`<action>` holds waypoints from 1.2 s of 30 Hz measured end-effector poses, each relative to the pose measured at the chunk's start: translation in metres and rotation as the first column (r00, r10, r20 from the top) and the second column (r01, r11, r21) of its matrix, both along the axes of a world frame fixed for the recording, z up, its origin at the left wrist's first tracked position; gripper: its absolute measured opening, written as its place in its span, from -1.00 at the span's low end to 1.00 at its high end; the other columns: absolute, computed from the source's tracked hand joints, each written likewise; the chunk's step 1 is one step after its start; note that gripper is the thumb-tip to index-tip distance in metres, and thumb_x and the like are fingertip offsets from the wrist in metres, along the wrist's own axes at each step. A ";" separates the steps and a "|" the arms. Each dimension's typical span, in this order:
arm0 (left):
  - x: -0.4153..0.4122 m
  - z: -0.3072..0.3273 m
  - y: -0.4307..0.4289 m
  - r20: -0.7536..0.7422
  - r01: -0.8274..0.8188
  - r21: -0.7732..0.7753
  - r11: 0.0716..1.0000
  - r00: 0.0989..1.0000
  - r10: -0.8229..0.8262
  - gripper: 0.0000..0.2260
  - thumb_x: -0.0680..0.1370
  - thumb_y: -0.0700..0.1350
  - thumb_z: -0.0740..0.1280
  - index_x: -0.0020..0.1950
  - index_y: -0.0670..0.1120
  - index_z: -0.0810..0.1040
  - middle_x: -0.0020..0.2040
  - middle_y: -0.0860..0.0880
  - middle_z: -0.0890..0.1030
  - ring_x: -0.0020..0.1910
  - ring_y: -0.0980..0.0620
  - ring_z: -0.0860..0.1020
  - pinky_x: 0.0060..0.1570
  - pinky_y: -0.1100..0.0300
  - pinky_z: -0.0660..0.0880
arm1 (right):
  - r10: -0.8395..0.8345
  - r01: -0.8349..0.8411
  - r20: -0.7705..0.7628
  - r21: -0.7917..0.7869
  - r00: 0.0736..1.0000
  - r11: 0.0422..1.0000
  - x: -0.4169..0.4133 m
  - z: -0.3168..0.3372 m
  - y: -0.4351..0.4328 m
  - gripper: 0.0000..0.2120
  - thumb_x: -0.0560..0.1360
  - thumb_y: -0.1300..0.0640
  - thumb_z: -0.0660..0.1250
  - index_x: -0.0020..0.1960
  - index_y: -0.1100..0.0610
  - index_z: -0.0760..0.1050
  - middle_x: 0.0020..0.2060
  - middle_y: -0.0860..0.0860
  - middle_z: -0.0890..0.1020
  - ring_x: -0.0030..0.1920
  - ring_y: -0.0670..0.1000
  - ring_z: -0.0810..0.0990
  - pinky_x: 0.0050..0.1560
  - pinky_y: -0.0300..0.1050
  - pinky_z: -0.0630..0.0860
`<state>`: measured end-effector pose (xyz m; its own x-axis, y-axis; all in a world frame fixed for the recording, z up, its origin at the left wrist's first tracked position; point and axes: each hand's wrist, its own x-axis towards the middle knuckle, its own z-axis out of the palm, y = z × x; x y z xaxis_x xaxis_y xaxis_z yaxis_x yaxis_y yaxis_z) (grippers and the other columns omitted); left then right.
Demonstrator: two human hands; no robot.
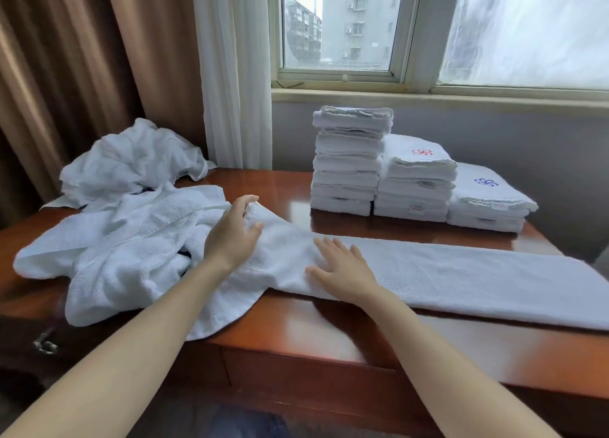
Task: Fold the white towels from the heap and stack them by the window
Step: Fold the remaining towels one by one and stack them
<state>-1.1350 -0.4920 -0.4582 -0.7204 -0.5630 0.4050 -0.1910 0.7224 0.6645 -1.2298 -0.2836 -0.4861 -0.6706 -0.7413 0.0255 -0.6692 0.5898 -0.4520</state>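
Observation:
A long white towel [461,279] lies stretched across the brown wooden table [329,332], folded lengthwise into a strip running to the right edge. My right hand [342,266] rests flat on the strip, fingers spread. My left hand [234,233] rests on the strip's bunched left end, fingers relaxed. A heap of crumpled white towels [131,160] sits at the back left. Three stacks of folded white towels stand under the window: a tall stack [349,160], a middle stack [417,180] with a red emblem, and a low stack [487,200] with a blue emblem.
More loose white towel [108,249] spreads over the table's left part, hanging past the front edge. Brown curtains [82,58] and a white sheer curtain [230,75] hang at the left. The window [342,25] sits behind the stacks. A drawer handle [44,343] shows at lower left.

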 end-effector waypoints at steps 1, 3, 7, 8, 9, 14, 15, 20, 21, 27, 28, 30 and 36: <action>-0.004 0.010 0.004 -0.007 0.036 0.062 0.997 0.999 -0.035 -0.58 0.57 -0.09 0.33 0.42 0.08 0.36 0.21 0.04 0.47 0.25 0.01 0.46 0.05 0.14 0.40 | -0.015 0.035 0.168 -0.114 0.986 0.993 0.000 0.008 0.005 -0.38 0.60 -0.12 0.17 0.60 -0.07 0.07 0.57 -0.07 0.17 0.57 -0.02 0.04 0.55 0.03 -0.04; -0.012 0.031 0.016 -0.056 0.124 0.209 0.970 0.992 -0.114 -0.57 0.56 -0.16 0.34 0.42 0.02 0.39 0.26 0.06 0.46 0.32 0.04 0.42 0.19 0.18 0.39 | 0.053 0.151 0.498 -0.362 0.866 0.920 0.002 0.025 0.015 -0.39 0.60 -0.06 0.24 0.59 -0.11 0.10 0.52 -0.09 0.29 0.51 -0.04 0.25 0.43 -0.08 0.22; -0.034 0.064 0.060 -0.060 0.310 0.400 0.862 0.948 -0.313 -0.43 0.55 -0.24 0.32 0.53 0.04 0.27 0.38 -0.02 0.42 0.32 0.05 0.44 0.27 0.15 0.43 | 0.294 0.347 0.729 -0.589 0.618 0.730 0.005 0.060 0.031 -0.55 0.62 -0.10 0.22 0.49 -0.07 0.30 0.36 -0.07 0.50 0.28 0.01 0.56 0.30 0.10 0.50; -0.040 0.069 0.073 -0.056 0.353 0.424 0.834 0.929 -0.365 -0.38 0.55 -0.24 0.32 0.55 0.08 0.21 0.37 -0.03 0.43 0.28 0.03 0.48 0.23 0.13 0.48 | 0.365 0.335 0.728 -0.622 0.581 0.708 0.003 0.067 0.036 -0.60 0.62 -0.14 0.18 0.43 -0.06 0.38 0.35 -0.04 0.53 0.26 0.05 0.59 0.26 0.13 0.53; -0.046 0.072 0.087 -0.052 0.391 0.443 0.807 0.909 -0.413 -0.34 0.55 -0.23 0.31 0.57 0.13 0.14 0.35 -0.02 0.45 0.23 0.03 0.52 0.14 0.14 0.52 | 0.418 0.314 0.715 -0.650 0.561 0.692 0.002 0.075 0.041 -0.59 0.62 -0.18 0.14 0.39 -0.06 0.45 0.32 -0.02 0.56 0.25 0.06 0.60 0.21 0.12 0.55; -0.075 0.074 0.144 -0.074 0.479 0.573 0.665 0.838 -0.540 -0.25 0.55 -0.20 0.24 0.58 0.26 -0.06 0.17 0.00 0.55 0.03 0.05 0.60 -0.17 0.18 0.56 | 0.399 0.378 0.725 -0.654 0.561 0.656 -0.017 0.092 0.081 -0.51 0.55 -0.22 0.25 0.35 0.05 0.51 0.21 0.10 0.64 0.14 0.14 0.65 0.06 0.06 0.59; -0.080 0.072 0.153 -0.094 0.493 0.617 0.614 0.820 -0.564 -0.30 0.58 -0.18 0.23 0.60 0.19 -0.06 0.17 0.00 0.53 -0.05 0.06 0.61 -0.21 0.18 0.57 | 0.392 0.375 0.727 -0.648 0.563 0.663 -0.021 0.090 0.089 -0.55 0.55 -0.16 0.29 0.33 0.07 0.52 0.18 0.11 0.65 0.13 0.14 0.65 0.08 0.07 0.59; -0.096 0.049 0.188 -0.188 0.477 0.794 0.378 0.783 -0.593 -0.52 0.70 0.10 0.06 0.51 -0.18 0.23 0.25 -0.17 0.52 -0.28 -0.01 0.60 -0.28 0.13 0.59 | 0.260 0.468 0.775 -0.573 0.575 0.672 -0.039 0.068 0.120 -0.69 0.47 0.28 0.27 0.20 0.24 0.54 0.01 0.21 0.59 0.02 0.18 0.57 -0.05 0.00 0.50; -0.096 0.044 0.193 -0.198 0.484 0.782 0.394 0.791 -0.578 -0.56 0.70 0.07 0.07 0.49 -0.16 0.27 0.24 -0.14 0.53 -0.28 -0.01 0.62 -0.28 0.13 0.60 | 0.203 0.480 0.760 -0.568 0.618 0.668 -0.042 0.064 0.126 -0.68 0.46 0.37 0.22 0.18 0.26 0.54 -0.02 0.20 0.61 -0.02 0.17 0.59 -0.10 -0.03 0.51; -0.091 0.015 0.190 -0.168 0.409 0.270 0.872 0.911 -0.376 -0.76 0.67 -0.13 0.16 0.26 0.01 0.54 0.08 0.05 0.64 -0.06 0.11 0.61 0.06 0.10 0.53 | -0.158 0.578 0.645 -0.514 0.747 0.634 -0.050 0.039 0.140 -0.55 0.39 0.53 0.10 0.17 0.24 0.52 -0.16 -0.04 0.45 -0.25 0.06 0.49 -0.22 -0.14 0.40; -0.090 0.011 0.184 -0.146 0.363 0.190 0.912 0.929 -0.340 -0.76 0.66 -0.13 0.16 0.23 0.03 0.55 0.10 0.08 0.64 0.03 0.11 0.59 0.10 0.13 0.50 | -0.234 0.607 0.620 -0.501 0.749 0.617 -0.053 0.035 0.142 -0.56 0.41 0.52 0.12 0.23 0.29 0.45 0.20 0.18 0.26 -0.21 0.07 0.47 -0.20 -0.12 0.38; -0.090 0.003 0.174 0.001 0.316 -0.016 0.948 0.949 -0.316 -0.73 0.65 -0.12 0.14 0.27 0.05 0.55 0.22 0.11 0.59 0.22 0.10 0.51 0.18 0.15 0.43 | -0.345 0.637 0.572 -0.454 0.744 0.623 -0.059 0.028 0.144 -0.48 0.46 0.45 0.16 0.41 0.26 0.37 0.12 0.16 0.59 -0.07 0.04 0.53 -0.05 -0.08 0.49; -0.091 -0.023 0.175 0.613 0.465 -0.367 0.806 0.773 -0.167 -0.51 0.69 0.08 -0.08 0.60 -0.04 0.10 0.62 -0.12 0.04 0.60 -0.08 -0.06 0.54 -0.06 -0.15 | -0.545 0.597 0.253 -0.232 0.799 0.768 -0.056 0.024 0.144 -0.39 0.53 0.20 0.17 0.56 -0.01 0.16 0.41 0.02 0.40 0.32 0.09 0.46 0.13 -0.05 0.41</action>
